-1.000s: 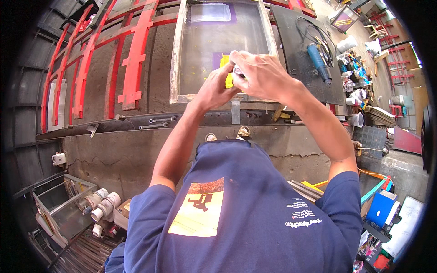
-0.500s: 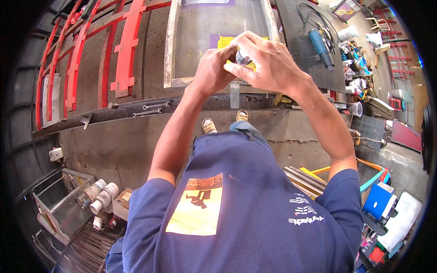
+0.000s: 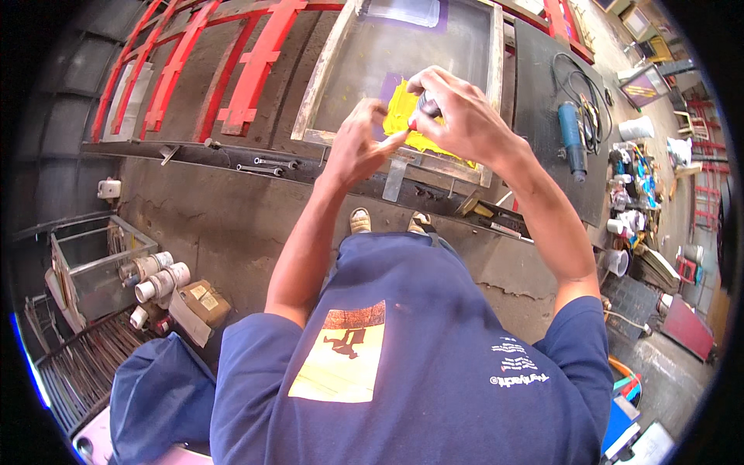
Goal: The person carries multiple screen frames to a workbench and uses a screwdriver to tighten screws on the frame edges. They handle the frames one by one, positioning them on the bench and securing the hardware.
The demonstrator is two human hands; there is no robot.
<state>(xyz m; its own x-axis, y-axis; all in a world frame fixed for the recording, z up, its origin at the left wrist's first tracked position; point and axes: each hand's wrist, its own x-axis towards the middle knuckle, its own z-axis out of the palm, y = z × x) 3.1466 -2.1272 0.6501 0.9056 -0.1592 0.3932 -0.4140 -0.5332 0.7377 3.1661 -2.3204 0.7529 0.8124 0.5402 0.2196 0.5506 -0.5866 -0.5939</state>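
Observation:
My right hand (image 3: 469,116) is closed around a small dark-grey cylindrical container (image 3: 428,105); a reddish bit shows at its lower end. My left hand (image 3: 360,143) is just beside it, thumb stretched toward the container and fingers apart, slightly blurred, with nothing visible in it. Both hands hover over the near end of a wooden-framed mesh screen (image 3: 316,97). Thick yellow ink (image 3: 401,107) is spread on the mesh under my hands, partly hidden by them. A purple patch borders the ink.
Right of the screen, a blue power tool (image 3: 571,136) with a coiled black cable lies on a dark board (image 3: 535,101). Red slotted racks (image 3: 260,66) stand at left. Two wrenches (image 3: 267,166) rest on the near rail. White tubs (image 3: 164,283) and a cardboard box (image 3: 204,301) sit lower left.
My hands have moved apart: the left has come away from the container, which stays in the right. The view has shifted, showing more of the yellow ink.

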